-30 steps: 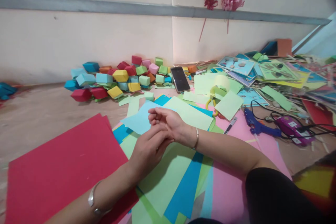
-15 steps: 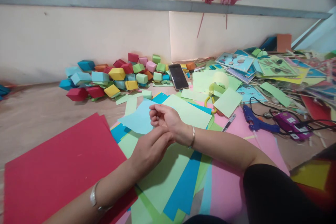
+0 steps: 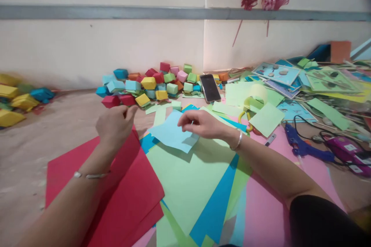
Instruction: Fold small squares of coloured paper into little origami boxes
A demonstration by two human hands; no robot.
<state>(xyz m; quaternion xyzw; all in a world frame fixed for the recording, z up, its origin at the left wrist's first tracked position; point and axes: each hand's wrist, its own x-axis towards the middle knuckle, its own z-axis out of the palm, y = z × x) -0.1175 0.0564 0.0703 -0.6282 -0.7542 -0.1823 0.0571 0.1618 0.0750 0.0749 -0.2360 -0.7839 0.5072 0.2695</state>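
Observation:
My left hand (image 3: 114,126) hangs over the upper edge of the red sheets (image 3: 130,191). Its fingers are curled in, with the thumb pointing right; what they hold, if anything, is hidden. Over the right part of a light blue piece of paper (image 3: 171,131) is my right hand (image 3: 198,122), fingers loosely bent, a gap showing between thumb and forefinger. Whether it touches the paper I cannot tell. That piece lies tilted on light green sheets (image 3: 188,185), casting a shadow below its edge. A dark blue sheet (image 3: 216,204) sticks out underneath.
Several coloured paper blocks (image 3: 149,83) are heaped by the wall, beside a phone (image 3: 210,88). Yellow blocks (image 3: 20,98) lie far left. To the right are yellow-handled scissors (image 3: 245,114), a cutter (image 3: 270,139), a blue glue gun (image 3: 307,148) and a purple power strip (image 3: 346,152).
My hands have come apart: the left moved left over the red sheets, the right stays by the light blue paper with its palm turned down. The view has swung left.

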